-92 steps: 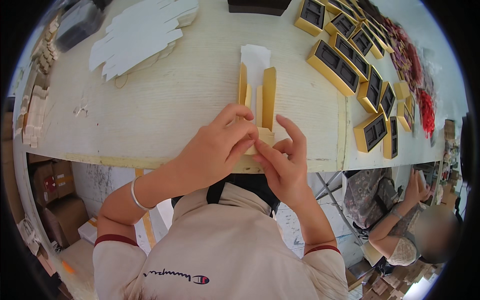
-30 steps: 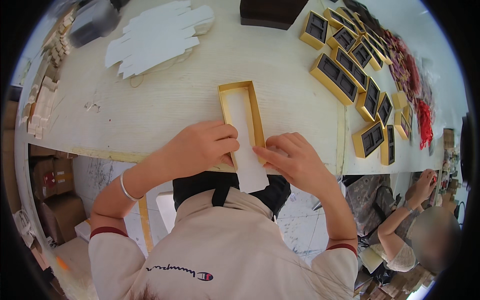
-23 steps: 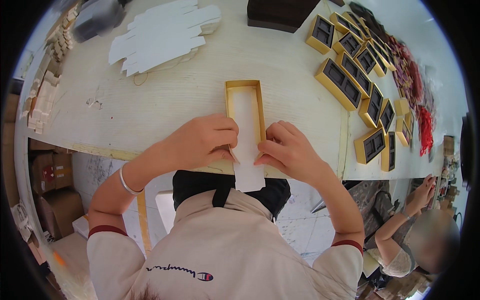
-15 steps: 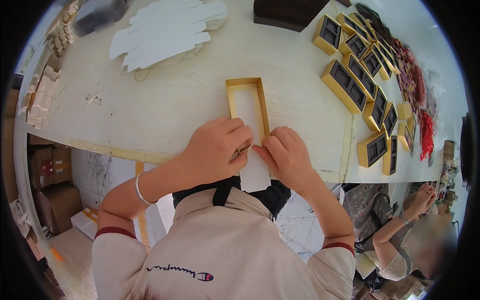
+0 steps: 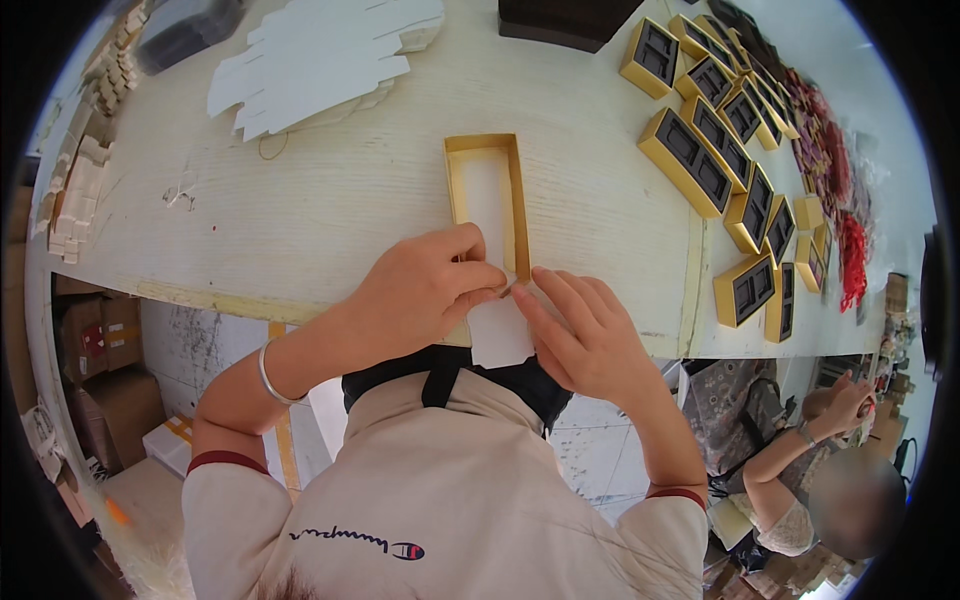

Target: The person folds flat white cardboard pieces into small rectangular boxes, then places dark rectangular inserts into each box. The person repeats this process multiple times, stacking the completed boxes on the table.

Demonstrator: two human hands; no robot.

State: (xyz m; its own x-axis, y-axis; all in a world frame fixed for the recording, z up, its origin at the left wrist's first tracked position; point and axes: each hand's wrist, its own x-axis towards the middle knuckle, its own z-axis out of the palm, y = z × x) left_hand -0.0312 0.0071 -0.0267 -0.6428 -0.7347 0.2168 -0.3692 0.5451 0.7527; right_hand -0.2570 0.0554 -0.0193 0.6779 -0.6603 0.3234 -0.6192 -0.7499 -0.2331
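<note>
A long shallow gold cardboard box (image 5: 518,200) with a white inside lies at the table's front edge, three sides standing up. Its near flap (image 5: 503,355) is folded flat and hangs toward my lap. My left hand (image 5: 425,285) reaches over the left side and pinches the box's cardboard near the front right corner. At that same corner, my right hand (image 5: 590,335) has its fingers stretched out, the tips touching the outside of the wall. The fingers hide the exact fold at the corner.
Several gold boxes with black inserts (image 5: 685,160) stand at the right. Flat white cardboard blanks (image 5: 310,65) are stacked at the far left, and a dark brown box (image 5: 565,20) stands at the back. Red strings (image 5: 852,260) lie far right. Another person's hand (image 5: 850,405) shows at lower right.
My left hand has moved slightly right along the box's near end. The right hand's fingers have straightened from a pinch. The box sits a little farther left and away in the picture.
</note>
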